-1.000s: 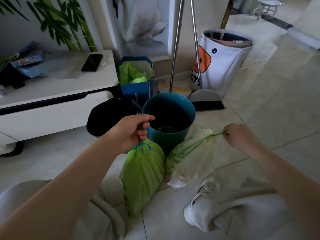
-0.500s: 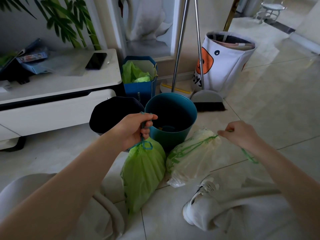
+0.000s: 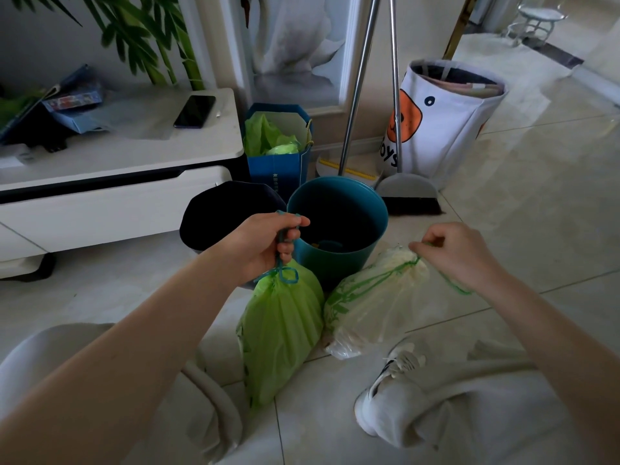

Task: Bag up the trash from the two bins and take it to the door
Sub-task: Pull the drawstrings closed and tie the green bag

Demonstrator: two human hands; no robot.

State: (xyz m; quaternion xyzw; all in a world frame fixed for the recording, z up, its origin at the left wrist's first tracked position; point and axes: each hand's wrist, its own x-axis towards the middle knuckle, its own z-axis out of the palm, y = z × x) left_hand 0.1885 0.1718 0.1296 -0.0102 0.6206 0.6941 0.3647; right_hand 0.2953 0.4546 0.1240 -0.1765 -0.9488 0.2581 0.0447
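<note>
A tied green trash bag (image 3: 281, 327) stands on the floor tiles in front of me. My left hand (image 3: 265, 245) grips its teal drawstring from above. To its right lies a clear trash bag (image 3: 372, 307) with green print and a green drawstring. My right hand (image 3: 456, 253) pinches that drawstring at the bag's gathered mouth. Behind the bags stand a teal bin (image 3: 339, 229) and, to its left, a dark navy bin (image 3: 221, 216). The teal bin has no liner and a few scraps show at its bottom.
A white low cabinet (image 3: 110, 182) with a phone (image 3: 194, 111) is at the left. A blue paper bag (image 3: 278, 152) of green bags, a broom with dustpan (image 3: 407, 193) and a white toy basket (image 3: 443, 122) stand behind the bins. My knee and white shoe (image 3: 385, 391) are at the lower right.
My right hand has moved closer along the green drawstring to the clear bag's mouth, and the mouth is gathered tighter. My left hand keeps its hold on the green bag.
</note>
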